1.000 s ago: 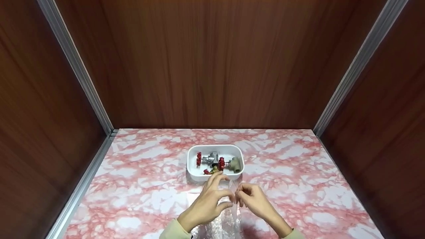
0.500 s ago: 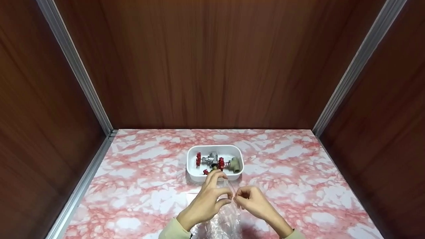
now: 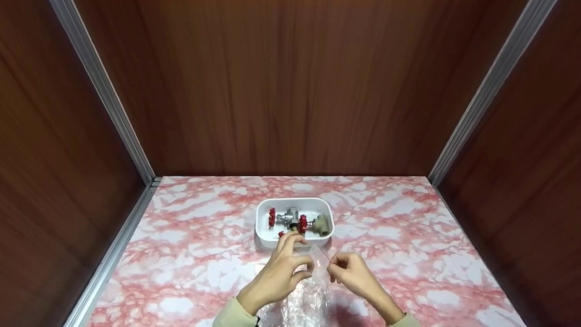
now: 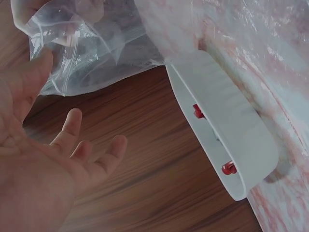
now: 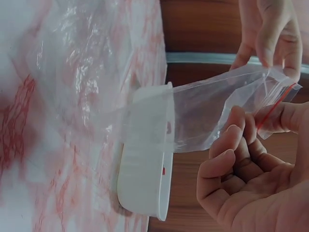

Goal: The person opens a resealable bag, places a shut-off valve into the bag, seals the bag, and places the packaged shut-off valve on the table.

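Red-and-white marbled tabletop (image 3: 190, 254), a white round-cornered tub (image 3: 268, 244) standing upright on it, bare marbling left, right and behind the tub, clear crinkled plastic (image 3: 313, 302) on the tub's near side.

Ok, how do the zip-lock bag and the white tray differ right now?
The zip-lock bag is clear and limp; the white tray is opaque and stiff-looking. The right hand pinches the bag, while the tray rests on the table. The tray holds valves; the bag shows none.
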